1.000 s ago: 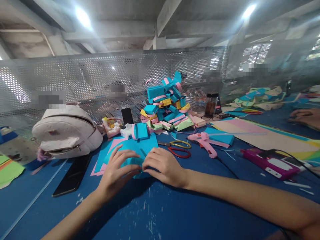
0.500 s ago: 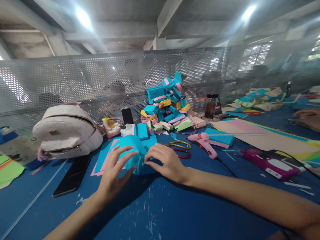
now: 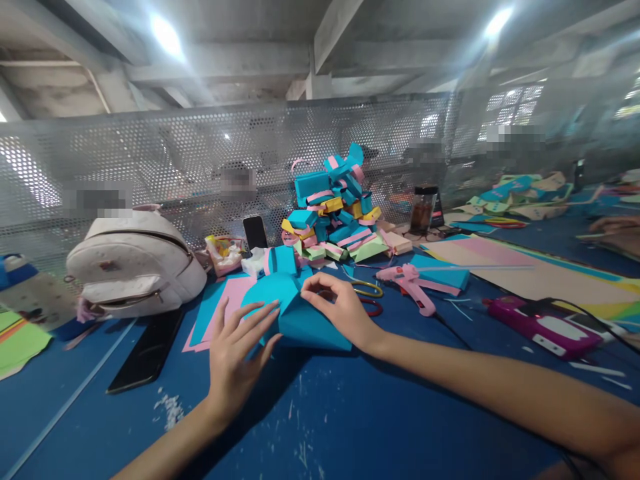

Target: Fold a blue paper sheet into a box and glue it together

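A sheet of blue paper is bent into a curve on the table, with a raised fold near its middle. My right hand pinches the upper edge of this sheet between thumb and fingertips. On its left side, my left hand has its fingers spread, the fingertips lying against the curved paper. Pink paper and other blue sheets lie partly under and behind it. Scissors with yellow and red handles are partly hidden behind my right hand.
A pink glue gun lies to the right, near a purple device with a cable. Behind stands a pile of folded paper pieces. On the left are a white backpack and a black phone. Another person's hand shows far right.
The blue paper has opened out toward the right, showing a wider flat part. My right hand has moved up and slightly right with its edge; my left hand has shifted slightly right.
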Tool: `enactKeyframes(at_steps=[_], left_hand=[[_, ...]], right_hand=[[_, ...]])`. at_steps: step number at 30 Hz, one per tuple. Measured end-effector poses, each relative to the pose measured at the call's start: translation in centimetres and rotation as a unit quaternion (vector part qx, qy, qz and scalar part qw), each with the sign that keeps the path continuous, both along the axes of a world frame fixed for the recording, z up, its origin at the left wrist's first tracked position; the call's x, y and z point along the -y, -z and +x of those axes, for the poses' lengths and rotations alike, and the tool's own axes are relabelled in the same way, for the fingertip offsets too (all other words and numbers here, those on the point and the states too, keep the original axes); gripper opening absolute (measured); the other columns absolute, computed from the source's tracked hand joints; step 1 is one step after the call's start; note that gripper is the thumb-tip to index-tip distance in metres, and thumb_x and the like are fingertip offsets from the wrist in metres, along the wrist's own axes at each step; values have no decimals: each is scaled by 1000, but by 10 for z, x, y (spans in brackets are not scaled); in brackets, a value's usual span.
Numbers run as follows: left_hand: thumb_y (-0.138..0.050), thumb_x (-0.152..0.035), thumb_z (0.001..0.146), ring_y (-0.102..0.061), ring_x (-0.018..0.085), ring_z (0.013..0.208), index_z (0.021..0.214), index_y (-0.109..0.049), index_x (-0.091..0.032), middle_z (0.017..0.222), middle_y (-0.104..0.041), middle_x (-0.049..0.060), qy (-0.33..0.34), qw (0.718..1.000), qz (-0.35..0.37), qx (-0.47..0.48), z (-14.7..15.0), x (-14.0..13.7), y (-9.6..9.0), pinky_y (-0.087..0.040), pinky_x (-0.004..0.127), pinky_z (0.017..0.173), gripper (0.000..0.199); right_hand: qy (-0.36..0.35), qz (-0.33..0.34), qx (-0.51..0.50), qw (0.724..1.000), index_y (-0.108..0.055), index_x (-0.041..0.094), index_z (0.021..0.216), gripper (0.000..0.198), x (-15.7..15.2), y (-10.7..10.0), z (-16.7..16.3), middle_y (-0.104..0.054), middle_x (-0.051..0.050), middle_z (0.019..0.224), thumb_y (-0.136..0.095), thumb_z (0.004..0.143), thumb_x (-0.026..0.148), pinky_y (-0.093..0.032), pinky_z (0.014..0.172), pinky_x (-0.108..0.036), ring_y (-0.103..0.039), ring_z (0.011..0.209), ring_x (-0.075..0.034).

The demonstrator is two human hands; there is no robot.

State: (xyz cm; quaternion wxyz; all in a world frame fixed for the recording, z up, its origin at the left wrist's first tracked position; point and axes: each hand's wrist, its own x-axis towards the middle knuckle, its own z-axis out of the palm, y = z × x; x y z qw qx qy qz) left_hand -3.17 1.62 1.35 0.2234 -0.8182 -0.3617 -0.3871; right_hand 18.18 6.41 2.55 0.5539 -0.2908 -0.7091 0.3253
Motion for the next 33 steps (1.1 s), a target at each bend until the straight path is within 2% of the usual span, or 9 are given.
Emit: enactKeyframes(at_steps=[8, 12, 17, 19, 21, 24, 29, 33], left_hand=[[-66, -16, 86, -64, 23, 104, 115, -62, -28, 119, -69, 3, 18, 998, -29, 44, 5, 2, 5, -21, 62, 112, 32], [-65, -18, 87, -63, 23, 107, 116, -62, -31, 121, -68, 2, 29, 995, -66, 75, 4, 0, 7, -25, 60, 110, 32], [-64, -25, 88, -57, 24, 117, 129, -53, -33, 128, -63, 3, 46, 981, -150, 113, 5, -1, 9, -36, 53, 106, 43], [-65, -27, 87, -57, 24, 112, 125, -54, -30, 121, -63, 5, 45, 975, -162, 142, 6, 0, 9, -44, 47, 98, 39], [-65, -28, 85, -59, 24, 99, 110, -55, -27, 104, -63, 5, 38, 970, -162, 175, 8, 2, 8, -50, 41, 85, 28], [-65, -29, 84, -57, 22, 82, 94, -50, -26, 87, -57, 2, 32, 968, -164, 185, 8, 3, 7, -50, 38, 74, 18], [-63, -28, 87, -53, 19, 78, 92, -48, -25, 85, -53, 1, 45, 969, -181, 159, 6, 5, 9, -46, 35, 70, 16], [-63, -28, 88, -53, 19, 76, 88, -47, -24, 82, -54, 0, 48, 974, -167, 143, 7, 6, 9, -44, 35, 70, 16]], right_hand=[[2, 23, -6, 1000, -61, 20, 84, 8, 4, -1, -3, -63, -1, 86, -59, 89, 26, -47, 71, -28, -59, 81, -15], [0, 46, 0, 999, -61, 21, 84, 7, 5, -1, -3, -62, -1, 87, -59, 90, 25, -47, 72, -28, -59, 82, -15], [-7, 80, 26, 996, -61, 21, 84, 7, 10, -3, -3, -61, 0, 86, -60, 91, 23, -46, 74, -29, -58, 80, -14], [-11, 89, 37, 995, -61, 21, 84, 7, 13, -4, -3, -60, 0, 84, -61, 90, 22, -45, 71, -28, -58, 79, -14], [-15, 98, 43, 994, -61, 21, 83, 7, 16, -5, -3, -60, 0, 84, -61, 90, 20, -44, 70, -28, -57, 79, -13], [-23, 113, 42, 992, -61, 20, 82, 7, 21, -8, -3, -61, 0, 84, -62, 89, 18, -44, 73, -28, -57, 82, -14], [-31, 116, 54, 991, -64, 21, 85, 3, 25, -12, -2, -63, 1, 84, -64, 88, 19, -44, 71, -28, -58, 82, -14], [-30, 110, 65, 991, -65, 21, 87, 2, 27, -12, -2, -64, 0, 86, -66, 88, 23, -44, 70, -28, -58, 83, -14]])
